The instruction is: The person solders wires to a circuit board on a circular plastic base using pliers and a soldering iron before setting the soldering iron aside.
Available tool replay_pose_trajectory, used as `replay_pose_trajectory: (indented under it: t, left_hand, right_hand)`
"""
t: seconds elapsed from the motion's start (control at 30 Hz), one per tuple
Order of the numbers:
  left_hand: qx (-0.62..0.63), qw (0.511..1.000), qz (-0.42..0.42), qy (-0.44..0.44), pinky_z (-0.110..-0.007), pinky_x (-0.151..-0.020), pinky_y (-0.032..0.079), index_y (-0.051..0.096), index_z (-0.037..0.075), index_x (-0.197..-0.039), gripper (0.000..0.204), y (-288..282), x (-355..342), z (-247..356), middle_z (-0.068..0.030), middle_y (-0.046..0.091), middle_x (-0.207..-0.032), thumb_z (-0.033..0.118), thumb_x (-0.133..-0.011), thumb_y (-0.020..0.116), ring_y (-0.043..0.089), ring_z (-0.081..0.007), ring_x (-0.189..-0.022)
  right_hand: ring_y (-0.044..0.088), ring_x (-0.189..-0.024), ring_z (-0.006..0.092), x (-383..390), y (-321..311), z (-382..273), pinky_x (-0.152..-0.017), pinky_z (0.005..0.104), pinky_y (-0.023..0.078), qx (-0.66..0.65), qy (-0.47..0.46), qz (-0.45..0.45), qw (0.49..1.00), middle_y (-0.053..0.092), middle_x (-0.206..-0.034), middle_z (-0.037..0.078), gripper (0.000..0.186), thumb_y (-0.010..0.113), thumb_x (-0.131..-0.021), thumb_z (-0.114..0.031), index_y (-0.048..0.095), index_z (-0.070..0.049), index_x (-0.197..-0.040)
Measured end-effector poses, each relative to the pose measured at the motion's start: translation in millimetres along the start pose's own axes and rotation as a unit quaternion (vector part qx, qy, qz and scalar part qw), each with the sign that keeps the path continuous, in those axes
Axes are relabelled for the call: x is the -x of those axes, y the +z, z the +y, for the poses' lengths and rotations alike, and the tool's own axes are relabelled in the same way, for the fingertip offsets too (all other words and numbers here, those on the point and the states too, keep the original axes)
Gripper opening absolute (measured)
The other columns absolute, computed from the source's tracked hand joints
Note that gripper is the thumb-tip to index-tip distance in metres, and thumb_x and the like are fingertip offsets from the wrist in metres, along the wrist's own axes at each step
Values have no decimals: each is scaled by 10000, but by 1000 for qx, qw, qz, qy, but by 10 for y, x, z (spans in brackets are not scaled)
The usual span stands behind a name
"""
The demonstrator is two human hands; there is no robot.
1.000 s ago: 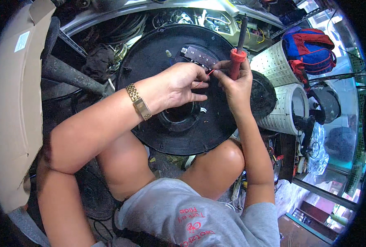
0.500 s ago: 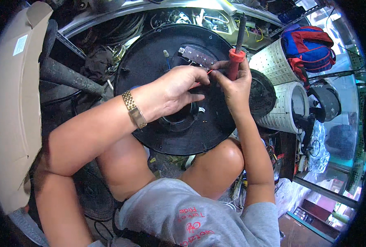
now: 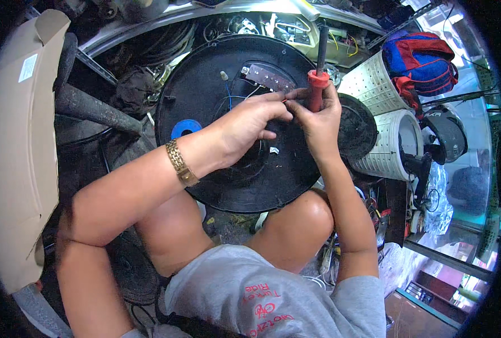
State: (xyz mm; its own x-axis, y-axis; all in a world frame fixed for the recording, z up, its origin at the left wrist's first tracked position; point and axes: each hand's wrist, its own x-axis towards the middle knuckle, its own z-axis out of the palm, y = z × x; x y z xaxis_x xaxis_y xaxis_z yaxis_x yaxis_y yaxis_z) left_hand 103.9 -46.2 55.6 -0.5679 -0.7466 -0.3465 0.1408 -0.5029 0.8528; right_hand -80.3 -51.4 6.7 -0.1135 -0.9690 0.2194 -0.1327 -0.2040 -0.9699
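Note:
A large black round disc [image 3: 205, 96] rests on my knees, with a small brownish circuit board [image 3: 270, 76] near its top and a blue ring [image 3: 185, 127] on its left. My right hand [image 3: 318, 121] grips a tool with a red handle and dark shaft [image 3: 318, 84], held upright beside the board. My left hand [image 3: 250, 127], with a gold watch band [image 3: 182, 163] on the wrist, pinches something thin against the right hand's fingertips; thin wires run from there toward the board.
Two white perforated drums [image 3: 388, 138] and a red and blue bag [image 3: 422, 59] lie to the right. A beige panel [image 3: 14, 146] stands at the left, a dark pipe [image 3: 92, 107] beside it. Wiring and parts crowd the back; a black helmet [image 3: 450, 132] sits far right.
The blue ring on the disc's left has come into sight as my left forearm shifted. Both hands stay together by the circuit board, the tool still upright.

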Motion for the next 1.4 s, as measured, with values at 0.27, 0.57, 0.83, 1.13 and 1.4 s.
replay_pose_trajectory:
  t: [0.27,0.57,0.83,1.13,1.4]
  left_hand:
    - [153,986,33,-49,-360,-909,462,674,142,-1217,307,-71,-79,-14,9,666,-1217,250,-971,525,565,-126,-1071]
    - [169,985,9,-26,-403,-986,476,622,78,-1277,357,-150,-39,-60,-44,634,-1308,276,-1018,475,561,-169,-1194]
    - [102,994,1,46,-385,-1017,480,538,33,-1413,452,-268,298,-38,-76,526,-1453,220,-1003,510,510,-209,-1306]
    - [-527,774,109,334,-373,-956,493,649,57,-1212,391,-247,311,-45,-127,636,-1229,108,-835,737,596,-281,-1147]
    - [-599,683,190,373,-426,-822,505,709,85,-1056,327,-268,-83,-37,-105,727,-991,147,-753,816,627,-334,-891]
  right_hand:
    - [683,-929,145,32,44,9,-835,296,540,0,11,25,1000,664,-1017,70,472,796,-742,68,571,-11,-1149]
    - [720,-838,148,74,31,-1,-745,284,545,57,-39,14,998,753,-924,108,321,744,-791,52,576,-26,-1053]
    - [698,-850,137,67,-34,-169,-754,267,531,15,41,4,999,745,-979,115,389,684,-822,71,540,-22,-1172]
    - [641,-768,87,36,-72,-201,-675,244,489,11,23,23,999,717,-937,66,353,691,-845,17,584,-26,-1178]
    - [577,-750,68,32,-158,-300,-680,250,464,56,121,17,991,686,-874,19,191,702,-863,-65,681,9,-1038]
